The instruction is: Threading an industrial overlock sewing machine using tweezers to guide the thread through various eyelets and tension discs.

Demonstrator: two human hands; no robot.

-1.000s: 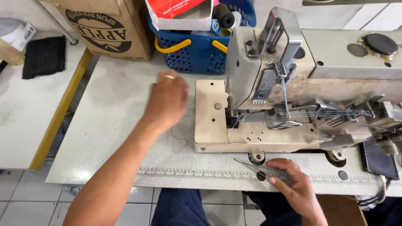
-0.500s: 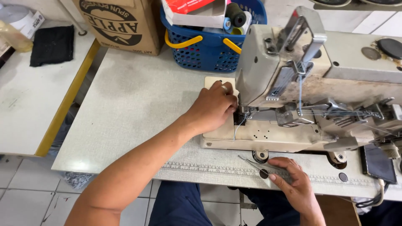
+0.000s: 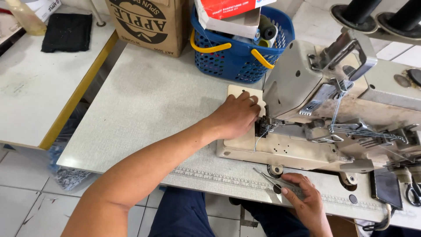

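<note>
An industrial cream sewing machine point(image 3: 307, 87) stands on a pale work table point(image 3: 144, 109). My left hand point(image 3: 237, 116) rests on the machine's flat bed, fingertips right at the needle and presser foot area point(image 3: 264, 125), where thin threads hang. Whether it pinches a thread I cannot tell. My right hand point(image 3: 305, 195) lies at the table's front edge, holding thin metal tweezers point(image 3: 269, 179) whose points aim left. Threads run across the machine's front guides point(image 3: 364, 134).
A blue plastic basket point(image 3: 239, 52) with yellow handles holds boxes and thread cones behind the machine. A cardboard box point(image 3: 149, 22) stands to its left. A second table point(image 3: 39, 79) with black cloth point(image 3: 66, 30) is at far left. Scissors point(image 3: 412, 191) lie at right.
My left hand swept from the open table to the right, onto the machine bed beside the needle. The right hand stayed at the front edge with the tweezers.
</note>
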